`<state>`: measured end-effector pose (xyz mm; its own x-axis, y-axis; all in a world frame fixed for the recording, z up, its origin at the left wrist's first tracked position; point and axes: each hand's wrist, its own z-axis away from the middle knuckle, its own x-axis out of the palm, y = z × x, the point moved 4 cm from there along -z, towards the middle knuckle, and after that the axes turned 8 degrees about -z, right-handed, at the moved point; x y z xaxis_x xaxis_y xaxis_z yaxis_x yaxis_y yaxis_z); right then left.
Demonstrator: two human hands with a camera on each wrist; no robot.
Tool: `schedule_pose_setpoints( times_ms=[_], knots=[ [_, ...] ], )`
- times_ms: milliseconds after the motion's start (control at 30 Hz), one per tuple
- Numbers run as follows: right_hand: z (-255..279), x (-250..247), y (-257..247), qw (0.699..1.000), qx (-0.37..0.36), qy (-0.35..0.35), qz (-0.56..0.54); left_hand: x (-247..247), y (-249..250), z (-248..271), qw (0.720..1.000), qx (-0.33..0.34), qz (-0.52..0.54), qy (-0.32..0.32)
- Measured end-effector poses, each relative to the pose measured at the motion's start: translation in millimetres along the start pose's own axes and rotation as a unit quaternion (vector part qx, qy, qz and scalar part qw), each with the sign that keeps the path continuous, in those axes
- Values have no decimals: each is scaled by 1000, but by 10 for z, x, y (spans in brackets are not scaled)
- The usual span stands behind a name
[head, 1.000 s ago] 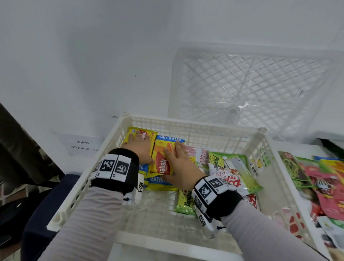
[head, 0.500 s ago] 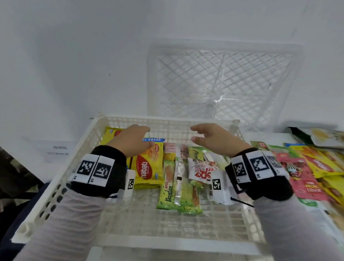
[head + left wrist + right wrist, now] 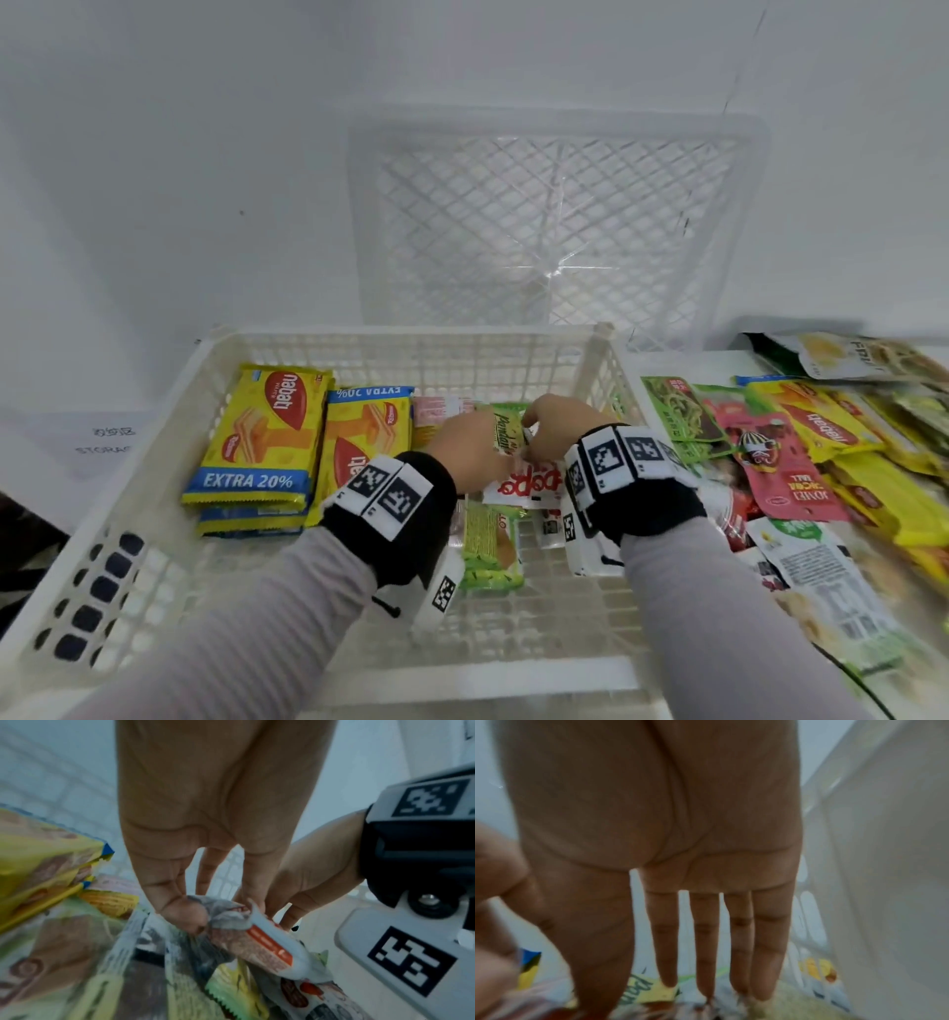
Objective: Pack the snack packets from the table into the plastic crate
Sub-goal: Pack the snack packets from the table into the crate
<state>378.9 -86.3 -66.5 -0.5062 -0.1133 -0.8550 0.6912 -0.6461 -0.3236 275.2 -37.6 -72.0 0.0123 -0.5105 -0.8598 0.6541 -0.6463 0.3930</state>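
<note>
The white plastic crate (image 3: 411, 336) stands in front of me with snack packets in it. Two yellow Nabati stacks (image 3: 267, 437) lie at its left. Green Pandan packets (image 3: 506, 434) and a white-and-red packet (image 3: 534, 483) lie in the middle. My left hand (image 3: 475, 449) reaches into that middle pile. In the left wrist view its thumb and fingers (image 3: 221, 908) pinch the end of a white packet with a red strip (image 3: 267, 945). My right hand (image 3: 552, 426) is just beside it, fingers straight (image 3: 703, 943), tips down on the packets.
More snack packets (image 3: 785, 462) are spread over the table right of the crate. A second white crate (image 3: 554, 231) leans upright against the wall behind. The crate's near half shows bare lattice floor (image 3: 513, 627). A dark seat (image 3: 31, 539) is at the left.
Both hands were raised and apart over the crate's far side. They have come down and together onto the middle packets, and my left hand has pinched the white packet.
</note>
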Motion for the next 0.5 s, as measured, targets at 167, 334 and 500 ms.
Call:
schedule_pose_setpoints(
  times_ms=[167,334,500],
  knots=[
    [-33,3,50,999,-8,-29,15,89,-71,-7,978,-47,196,-50],
    [2,-77,76,999,1,-41,-16,-44,-133,-31,960,-27,279,-24],
    [64,-265,-5,939,-42,6,-341,-386,-290,-73,876,-16,473,92]
  ],
)
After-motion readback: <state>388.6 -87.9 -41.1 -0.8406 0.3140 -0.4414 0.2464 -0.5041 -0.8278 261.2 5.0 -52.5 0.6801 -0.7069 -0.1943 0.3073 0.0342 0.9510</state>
